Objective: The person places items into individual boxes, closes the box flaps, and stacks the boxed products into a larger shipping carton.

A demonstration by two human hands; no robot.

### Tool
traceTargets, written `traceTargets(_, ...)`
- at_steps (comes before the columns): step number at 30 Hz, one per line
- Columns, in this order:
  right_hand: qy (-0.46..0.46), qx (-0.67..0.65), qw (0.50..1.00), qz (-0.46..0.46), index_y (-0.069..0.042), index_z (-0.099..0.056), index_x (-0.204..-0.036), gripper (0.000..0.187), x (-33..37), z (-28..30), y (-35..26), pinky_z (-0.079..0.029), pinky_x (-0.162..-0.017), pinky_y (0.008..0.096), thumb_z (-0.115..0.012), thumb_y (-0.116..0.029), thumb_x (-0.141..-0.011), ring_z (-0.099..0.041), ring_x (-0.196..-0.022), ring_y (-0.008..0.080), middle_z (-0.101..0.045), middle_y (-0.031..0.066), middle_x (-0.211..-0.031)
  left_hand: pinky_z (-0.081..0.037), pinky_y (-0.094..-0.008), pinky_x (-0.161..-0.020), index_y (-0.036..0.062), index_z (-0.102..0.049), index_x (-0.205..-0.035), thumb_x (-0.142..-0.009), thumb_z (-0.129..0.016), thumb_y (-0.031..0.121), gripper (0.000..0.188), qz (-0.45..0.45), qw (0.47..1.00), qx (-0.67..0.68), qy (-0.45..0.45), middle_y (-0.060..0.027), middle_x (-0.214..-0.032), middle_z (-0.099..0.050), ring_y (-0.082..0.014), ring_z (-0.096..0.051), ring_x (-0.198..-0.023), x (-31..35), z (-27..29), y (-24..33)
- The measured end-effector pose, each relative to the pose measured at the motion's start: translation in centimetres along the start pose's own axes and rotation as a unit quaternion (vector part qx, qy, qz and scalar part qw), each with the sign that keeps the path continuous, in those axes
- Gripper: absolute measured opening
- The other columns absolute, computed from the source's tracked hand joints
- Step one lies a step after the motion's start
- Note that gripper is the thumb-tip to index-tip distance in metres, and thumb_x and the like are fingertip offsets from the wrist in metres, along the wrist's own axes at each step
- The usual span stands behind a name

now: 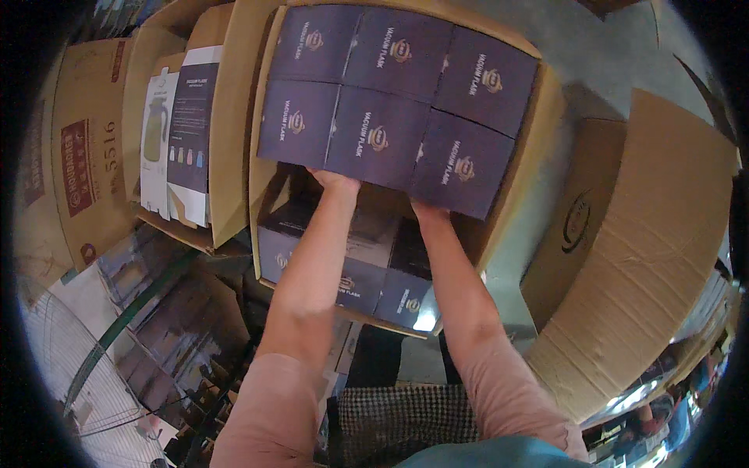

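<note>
A block of several dark purple boxes, each with a pale printed emblem, fills the far part of an open brown carton. My left hand holds the block at its near edge, below the middle box. To the right, my right hand grips the same edge near the right-hand box. The fingers of both hands disappear under the boxes, so their exact hold is hidden. Closer to me and lower in the carton stands a row of similar purple boxes, partly covered by my forearms.
A narrower carton at the left holds a flat white and dark printed box. Beyond it stands a printed brown carton. Large cardboard flaps rise at the right. A wire mesh basket is at the lower left.
</note>
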State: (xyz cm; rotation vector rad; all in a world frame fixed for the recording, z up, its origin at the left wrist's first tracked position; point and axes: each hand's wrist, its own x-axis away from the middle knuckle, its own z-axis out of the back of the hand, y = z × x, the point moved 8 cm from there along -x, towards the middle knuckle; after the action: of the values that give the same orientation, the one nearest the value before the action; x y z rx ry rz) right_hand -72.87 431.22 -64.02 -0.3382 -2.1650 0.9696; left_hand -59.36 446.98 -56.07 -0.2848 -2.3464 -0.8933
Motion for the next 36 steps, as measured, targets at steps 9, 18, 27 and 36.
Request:
traceTargets(9,0.164,0.374,0.893,-0.188,-0.002,-0.038,-0.140,0.063,15.3,10.0,-7.8,-0.040,-0.102,0.0531,-0.063,-0.029,-0.089,-0.049,-0.119,0.0381,-0.050,0.0202,-0.133,-0.041,-0.0566,-0.102,-0.0053,-0.042,-0.136,-0.099,-0.044,0.053,0.069,0.116,0.895,-0.315,0.293,-0.0205,-0.139,-0.046,-0.0352,-0.046,-0.127,12.4,10.9,3.7)
traceTargets(18,-0.005,0.653,0.736,-0.176,0.003,-0.021,-0.148,0.072,16.7,11.7,-13.9,-0.045,-0.098,0.0507,-0.059,-0.024,-0.092,-0.051,-0.117,0.0493,-0.041,0.0354,-0.137,-0.041,-0.0518,-0.102,-0.0001,-0.046,-0.138,-0.082,-0.068,0.061,0.086,0.247,0.648,-0.539,0.479,-0.0159,-0.141,-0.047,-0.0378,-0.049,-0.124,33.8,24.4,10.7)
traceTargets(27,-0.026,0.694,0.708,-0.124,0.001,-0.042,-0.131,0.042,13.7,15.8,-14.5,-0.050,-0.086,0.0531,-0.049,-0.011,-0.092,-0.062,-0.099,0.0473,-0.062,0.0311,-0.107,-0.045,-0.0510,-0.099,0.0150,-0.048,-0.137,-0.083,-0.071,0.053,0.069,0.221,0.918,-0.210,0.254,-0.0075,-0.135,-0.054,-0.0331,-0.051,-0.122,30.6,23.3,2.9)
traceTargets(36,0.075,0.644,0.746,-0.151,0.000,-0.053,-0.119,0.034,10.1,18.5,-22.1,-0.050,-0.082,0.0485,-0.049,-0.023,-0.096,-0.063,-0.096,0.0387,-0.065,0.0246,-0.105,-0.045,-0.0494,-0.097,0.0153,-0.035,-0.144,-0.085,-0.073,0.047,0.077,0.275,0.916,-0.186,0.225,-0.0074,-0.142,-0.044,-0.0306,-0.047,-0.125,33.1,18.2,-5.3)
